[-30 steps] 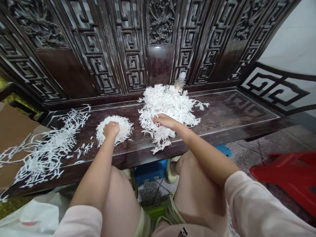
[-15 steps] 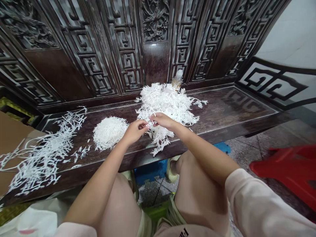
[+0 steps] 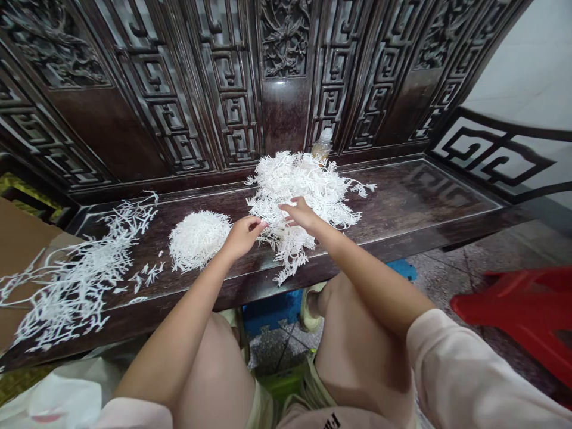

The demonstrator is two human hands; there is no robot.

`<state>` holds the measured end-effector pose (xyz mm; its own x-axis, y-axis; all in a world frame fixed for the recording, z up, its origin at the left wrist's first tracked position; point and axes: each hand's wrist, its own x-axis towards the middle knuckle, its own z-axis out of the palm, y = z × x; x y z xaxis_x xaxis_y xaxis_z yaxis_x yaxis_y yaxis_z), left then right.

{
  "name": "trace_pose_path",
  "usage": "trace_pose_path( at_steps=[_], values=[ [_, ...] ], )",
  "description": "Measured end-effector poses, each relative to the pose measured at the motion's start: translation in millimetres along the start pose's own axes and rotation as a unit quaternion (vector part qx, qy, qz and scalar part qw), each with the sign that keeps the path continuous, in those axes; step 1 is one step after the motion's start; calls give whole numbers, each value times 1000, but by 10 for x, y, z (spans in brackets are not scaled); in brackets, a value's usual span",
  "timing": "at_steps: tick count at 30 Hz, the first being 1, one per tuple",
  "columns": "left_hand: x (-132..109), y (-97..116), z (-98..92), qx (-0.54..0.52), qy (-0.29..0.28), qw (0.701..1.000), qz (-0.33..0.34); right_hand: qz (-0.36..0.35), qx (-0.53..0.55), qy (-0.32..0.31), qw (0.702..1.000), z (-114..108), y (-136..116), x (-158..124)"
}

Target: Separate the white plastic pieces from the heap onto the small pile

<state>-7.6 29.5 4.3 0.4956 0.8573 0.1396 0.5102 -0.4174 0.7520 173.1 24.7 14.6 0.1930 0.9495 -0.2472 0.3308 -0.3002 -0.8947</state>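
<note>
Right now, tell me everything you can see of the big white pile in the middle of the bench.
The big white pile is a loose, tangled heap of branching pieces with spiky tips, perhaps plastic. It lies on the dark wooden bench, a sprig straggling right and a tail reaching the front edge. A bottle stands behind it, partly hidden. The right hand is over its near side, the left hand by its left edge; contact is unclear.

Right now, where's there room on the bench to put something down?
The widest bare patch of bench lies between the big pile and the right armrest. A thin strip shows between the big pile and small pile, behind the left hand. Crowded: the left end, with strands and loose bits; the middle, under the right hand.
</note>
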Motion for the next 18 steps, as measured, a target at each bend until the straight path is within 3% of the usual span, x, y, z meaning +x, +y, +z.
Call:
trace_pose_path(
  at_steps=[4, 6, 8, 10, 14, 18],
  values=[
    [-4, -32, -17, 63, -7, 998, 18, -186, -36, 101, 977, 7, -102, -131],
    [-6, -41, -6, 106, -8, 994, 28, -284, -47, 103, 952, 48, -179, -237],
    [-4, -44, 13, 131, -10, 991, 37, -332, -60, 69, 939, 114, -227, -323],
    [0, -39, 27, 138, -9, 989, 45, -322, -80, 18, 943, 186, -225, -352],
    [1, -18, 6, 122, 0, 991, 52, -221, -107, -99, 964, 243, -142, -273],
    [-13, -10, -43, 93, -3, 995, 36, -136, -45, -238, 961, 180, -127, -225]
  ],
)
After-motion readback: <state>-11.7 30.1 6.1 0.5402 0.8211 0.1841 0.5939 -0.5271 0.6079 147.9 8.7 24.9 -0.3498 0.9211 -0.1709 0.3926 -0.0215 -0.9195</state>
